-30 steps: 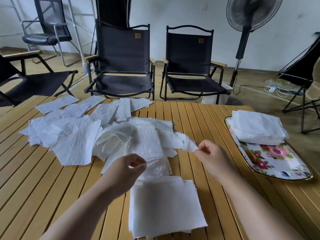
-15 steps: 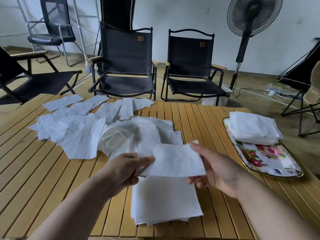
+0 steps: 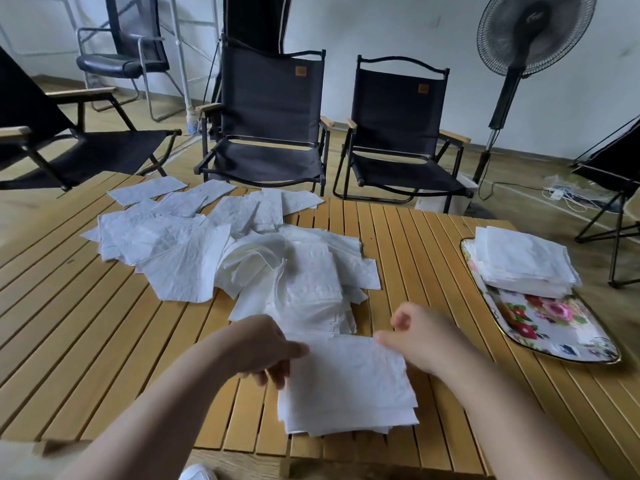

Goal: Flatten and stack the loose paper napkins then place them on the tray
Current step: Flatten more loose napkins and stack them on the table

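As the top napkin (image 3: 346, 372) lies over a neat stack (image 3: 349, 415) at the near edge of a slatted wooden table (image 3: 104, 341), we see two bare hands at its far corners. The left hand (image 3: 263, 348) pinches the far left corner, thumb on top and fingers curled beneath the edge. The right hand (image 3: 419, 341) has its thumb tip on the far right corner with its fingers curled; we cannot tell whether it grips the paper or only touches it.

Just beyond the hands, we see a heap of loose napkins (image 3: 194, 258) spread across the middle and left of the table, some creased and overlapping, the nearest of them touching the stack's far edge. To the right, well apart from the heap, a flowered tray (image 3: 561, 327) with a gold rim sits near the table's edge, and a second pile of napkins (image 3: 523, 261) rests on its far half.

Behind the table we make out two black folding chairs (image 3: 270, 98) side by side and a standing fan (image 3: 535, 29) against a pale wall.
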`<state>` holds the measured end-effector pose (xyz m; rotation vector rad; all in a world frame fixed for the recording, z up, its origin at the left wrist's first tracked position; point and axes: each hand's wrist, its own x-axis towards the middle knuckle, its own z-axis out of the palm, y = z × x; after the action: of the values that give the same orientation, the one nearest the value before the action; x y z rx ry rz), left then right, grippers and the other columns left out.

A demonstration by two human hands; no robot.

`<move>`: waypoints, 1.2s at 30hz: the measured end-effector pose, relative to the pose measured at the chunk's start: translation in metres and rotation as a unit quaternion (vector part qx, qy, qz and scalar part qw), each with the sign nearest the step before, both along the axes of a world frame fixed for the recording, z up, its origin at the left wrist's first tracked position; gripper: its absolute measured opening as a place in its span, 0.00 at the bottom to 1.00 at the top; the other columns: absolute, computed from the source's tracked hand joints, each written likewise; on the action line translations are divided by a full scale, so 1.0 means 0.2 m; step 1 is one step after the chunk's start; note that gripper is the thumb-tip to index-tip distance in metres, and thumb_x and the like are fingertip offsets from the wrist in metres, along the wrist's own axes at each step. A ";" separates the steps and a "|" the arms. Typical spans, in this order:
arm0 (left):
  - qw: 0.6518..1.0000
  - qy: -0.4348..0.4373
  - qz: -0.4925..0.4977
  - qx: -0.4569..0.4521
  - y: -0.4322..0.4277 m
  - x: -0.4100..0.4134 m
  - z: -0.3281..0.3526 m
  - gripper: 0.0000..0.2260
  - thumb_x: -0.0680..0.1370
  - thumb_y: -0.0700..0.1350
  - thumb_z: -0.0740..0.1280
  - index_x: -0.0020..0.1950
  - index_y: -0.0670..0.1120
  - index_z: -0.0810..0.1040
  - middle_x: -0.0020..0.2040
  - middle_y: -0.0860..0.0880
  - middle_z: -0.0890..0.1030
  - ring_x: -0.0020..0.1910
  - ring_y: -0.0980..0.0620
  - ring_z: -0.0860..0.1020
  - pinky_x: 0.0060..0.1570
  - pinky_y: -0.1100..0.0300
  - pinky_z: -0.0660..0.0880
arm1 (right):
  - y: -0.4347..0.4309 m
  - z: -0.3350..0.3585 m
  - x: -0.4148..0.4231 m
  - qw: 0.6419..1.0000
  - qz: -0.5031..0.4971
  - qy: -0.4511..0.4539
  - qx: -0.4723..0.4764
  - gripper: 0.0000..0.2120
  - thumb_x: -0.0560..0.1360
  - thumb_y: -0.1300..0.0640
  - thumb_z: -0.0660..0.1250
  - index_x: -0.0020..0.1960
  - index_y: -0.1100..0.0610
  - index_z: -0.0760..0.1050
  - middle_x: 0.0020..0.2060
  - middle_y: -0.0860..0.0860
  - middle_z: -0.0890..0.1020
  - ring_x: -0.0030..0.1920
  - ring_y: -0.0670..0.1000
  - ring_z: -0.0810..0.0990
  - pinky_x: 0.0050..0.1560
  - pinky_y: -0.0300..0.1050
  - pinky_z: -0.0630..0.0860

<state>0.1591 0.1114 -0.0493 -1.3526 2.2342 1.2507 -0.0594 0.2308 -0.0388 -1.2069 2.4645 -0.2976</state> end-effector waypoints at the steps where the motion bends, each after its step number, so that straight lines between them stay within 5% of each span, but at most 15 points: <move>1: 0.999 0.003 0.019 -0.033 -0.02 0.00 0.00 0.20 0.81 0.59 0.63 0.47 0.44 0.85 0.38 0.51 0.86 0.30 0.55 0.76 0.30 0.63 0.68 | -0.04 -0.01 0.01 0.998 0.003 -0.007 -0.060 0.13 0.76 0.44 0.71 0.56 0.48 0.75 0.51 0.45 0.79 0.49 0.47 0.79 0.41 0.39 0.72; 6: 0.986 0.064 0.115 -0.102 -0.12 0.01 -0.02 0.14 0.81 0.54 0.63 0.47 0.46 0.83 0.37 0.52 0.85 0.31 0.55 0.77 0.35 0.62 0.75 | -0.25 -0.08 0.11 0.969 0.048 -0.020 -0.243 0.11 0.79 0.56 0.68 0.61 0.51 0.79 0.57 0.45 0.82 0.54 0.44 0.78 0.50 0.37 0.71; 15: 0.978 0.088 0.144 -0.120 -0.18 0.07 -0.06 0.13 0.81 0.53 0.63 0.48 0.48 0.83 0.37 0.52 0.85 0.34 0.54 0.80 0.33 0.64 0.73 | -0.47 -0.25 0.14 0.982 0.021 -0.037 -0.184 0.22 0.76 0.56 0.73 0.69 0.50 0.76 0.63 0.47 0.79 0.60 0.51 0.77 0.54 0.43 0.75; 20: 0.977 0.087 0.154 -0.120 -0.20 0.08 -0.07 0.12 0.81 0.53 0.63 0.48 0.48 0.83 0.37 0.53 0.85 0.35 0.54 0.80 0.37 0.63 0.76 | -0.51 -0.30 0.14 0.971 -0.009 -0.012 -0.240 0.09 0.78 0.57 0.70 0.57 0.49 0.82 0.54 0.47 0.82 0.54 0.51 0.79 0.49 0.45 0.79; 23: 0.976 0.092 0.157 -0.117 -0.19 0.06 -0.06 0.12 0.81 0.53 0.63 0.47 0.48 0.82 0.37 0.53 0.85 0.36 0.53 0.80 0.36 0.63 0.75 | -0.51 -0.30 0.12 0.972 -0.024 0.027 -0.231 0.06 0.79 0.57 0.67 0.48 0.49 0.82 0.49 0.46 0.82 0.48 0.51 0.78 0.38 0.41 0.71; 28: 0.977 0.095 0.155 -0.114 -0.18 0.06 -0.07 0.13 0.81 0.52 0.64 0.45 0.47 0.83 0.39 0.50 0.86 0.36 0.51 0.80 0.38 0.58 0.78 | -0.50 -0.27 0.13 0.975 0.030 0.013 -0.221 0.06 0.81 0.59 0.62 0.47 0.51 0.75 0.51 0.48 0.79 0.49 0.50 0.75 0.45 0.43 0.74; 33: 0.966 0.168 0.158 -0.114 -0.17 0.06 -0.04 0.05 0.81 0.49 0.66 0.54 0.50 0.78 0.46 0.51 0.83 0.41 0.51 0.78 0.29 0.65 0.70 | -0.42 -0.09 0.14 0.930 -0.020 -0.234 -0.282 0.06 0.76 0.52 0.65 0.45 0.53 0.78 0.45 0.45 0.81 0.45 0.46 0.78 0.43 0.42 0.74; 36: 0.948 0.254 0.192 -0.029 -0.15 0.04 0.00 0.15 0.78 0.51 0.70 0.64 0.54 0.74 0.54 0.51 0.82 0.50 0.54 0.81 0.41 0.60 0.76 | -0.36 0.01 0.14 0.801 -0.085 -0.498 -0.320 0.06 0.76 0.59 0.63 0.45 0.58 0.77 0.47 0.57 0.83 0.49 0.56 0.83 0.54 0.56 0.80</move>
<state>0.1668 0.0810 -0.0497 -1.7063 2.4117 1.8604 -0.0316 0.1581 -0.0375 -0.6883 1.5164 -1.4782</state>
